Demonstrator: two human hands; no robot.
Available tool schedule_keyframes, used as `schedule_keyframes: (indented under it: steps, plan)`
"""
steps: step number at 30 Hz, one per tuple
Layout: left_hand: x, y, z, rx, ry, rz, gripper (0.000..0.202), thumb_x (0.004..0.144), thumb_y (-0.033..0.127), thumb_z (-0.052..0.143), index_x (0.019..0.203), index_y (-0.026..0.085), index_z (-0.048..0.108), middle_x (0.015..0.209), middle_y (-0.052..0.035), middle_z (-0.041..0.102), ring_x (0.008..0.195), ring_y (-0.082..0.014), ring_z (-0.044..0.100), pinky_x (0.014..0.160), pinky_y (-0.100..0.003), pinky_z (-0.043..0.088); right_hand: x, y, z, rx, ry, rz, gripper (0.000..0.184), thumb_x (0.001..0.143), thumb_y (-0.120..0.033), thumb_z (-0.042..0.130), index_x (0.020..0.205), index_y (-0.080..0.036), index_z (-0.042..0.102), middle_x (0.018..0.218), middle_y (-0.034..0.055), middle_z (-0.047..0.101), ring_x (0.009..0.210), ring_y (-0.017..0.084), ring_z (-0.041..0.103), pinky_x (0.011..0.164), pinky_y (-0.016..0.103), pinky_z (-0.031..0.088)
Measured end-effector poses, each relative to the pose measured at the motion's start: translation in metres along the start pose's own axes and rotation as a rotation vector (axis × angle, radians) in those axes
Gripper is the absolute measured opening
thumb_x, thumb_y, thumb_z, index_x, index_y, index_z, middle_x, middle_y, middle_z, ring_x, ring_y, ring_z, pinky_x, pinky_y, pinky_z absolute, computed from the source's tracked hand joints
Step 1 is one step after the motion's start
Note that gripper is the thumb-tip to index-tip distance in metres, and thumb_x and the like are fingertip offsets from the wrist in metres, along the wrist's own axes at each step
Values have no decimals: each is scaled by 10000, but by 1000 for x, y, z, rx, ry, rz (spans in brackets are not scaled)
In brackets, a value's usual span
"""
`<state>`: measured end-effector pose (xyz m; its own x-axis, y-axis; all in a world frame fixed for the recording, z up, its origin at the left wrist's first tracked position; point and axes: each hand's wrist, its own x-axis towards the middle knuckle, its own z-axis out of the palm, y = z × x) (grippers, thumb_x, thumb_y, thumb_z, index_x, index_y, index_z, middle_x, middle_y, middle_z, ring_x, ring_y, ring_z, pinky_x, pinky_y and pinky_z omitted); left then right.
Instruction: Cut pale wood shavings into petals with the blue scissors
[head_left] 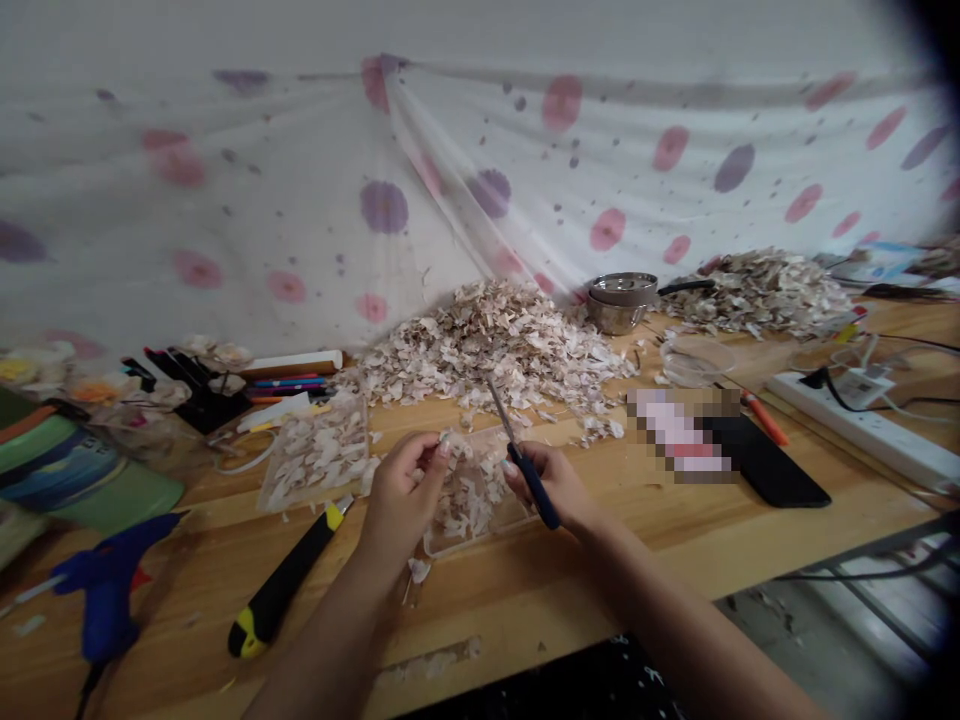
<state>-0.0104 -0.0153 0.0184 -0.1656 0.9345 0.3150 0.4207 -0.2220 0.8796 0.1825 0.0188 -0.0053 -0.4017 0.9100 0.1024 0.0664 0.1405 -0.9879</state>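
Observation:
My left hand (405,490) is closed in a pinch, with a small pale flake (445,438) at its fingertips. My right hand (553,482) grips a dark blue-handled tool (531,482), whose slim metal blade points up and away; its exact kind is unclear. Beneath both hands lies a shallow clear tray (442,548) holding pale, petal-like flakes (469,500). Another clear tray (366,425) of such flakes is left of my left hand. Beyond the hands rises a large heap of whitish-brown flakes (495,335). A black-and-yellow utility knife (289,580) lies near my left forearm.
A blue glue gun (112,590) and a green container (90,465) are at the left, near pens in a black holder (214,405). To the right are a black phone (780,465), a white power strip (870,430), metal bowls (619,302) and a second flake heap (757,290).

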Motion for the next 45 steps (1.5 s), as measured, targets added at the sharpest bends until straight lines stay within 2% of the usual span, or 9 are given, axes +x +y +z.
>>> schedule_keyframes:
  steps: [3,5,9,13,18,21,26,32,45]
  plan:
    - [1,8,-6,-47,90,9,207,818,391,582,854,191,621,792,-27,626,752,-160,576,717,-266,456,0,4,-3,-97,1,-39,480,678,-597,682,663,-172,461,595,-43,406,531,80,344,479,206,274]
    - [2,14,-9,-106,115,-9,190,798,373,599,800,184,619,730,-11,614,704,-143,562,682,-254,455,0,5,-7,-107,-21,-59,495,708,-637,632,684,-175,456,607,-39,408,547,89,350,498,213,287]
    - [4,20,-15,-269,53,-98,199,739,372,646,717,176,622,629,9,603,616,-124,548,610,-239,456,-1,4,-13,-105,-215,-114,569,754,-743,471,695,-178,439,610,-27,399,556,103,356,510,230,299]
    - [6,17,-19,-319,16,-104,183,728,349,654,672,177,623,594,15,594,589,-116,541,590,-234,453,-3,2,-14,-189,-375,-97,553,746,-716,507,700,-167,458,642,-20,409,576,105,358,518,233,287]
    - [6,17,-19,-217,13,-89,187,759,349,623,688,176,624,622,10,585,622,-125,538,605,-236,439,-4,-4,-12,-280,-404,-36,431,750,-579,587,696,-165,479,661,-16,422,613,116,368,547,238,296]
    - [5,17,-19,-91,20,-31,177,772,345,611,713,178,624,654,5,591,647,-134,539,629,-242,430,-4,-7,-12,-272,-408,-6,438,741,-581,591,667,-170,456,642,-28,390,601,108,344,541,235,285]
    - [5,15,-18,30,-66,63,171,794,320,586,703,179,615,661,8,581,643,-133,526,616,-238,414,-3,-7,-12,-228,-428,16,469,731,-607,594,655,-167,451,630,-37,366,583,96,318,523,231,257]
    - [4,11,-15,23,-130,54,186,815,317,563,699,177,601,643,17,552,630,-126,506,593,-231,398,-4,-9,-14,-178,-442,4,512,718,-656,584,661,-165,450,592,-54,332,541,79,277,485,225,220]
    - [4,6,-13,45,-158,73,174,845,318,550,755,179,603,710,3,576,682,-135,524,634,-244,412,-4,-3,-15,-183,-427,-2,509,725,-646,579,672,-152,468,604,-47,356,551,77,298,486,221,229]
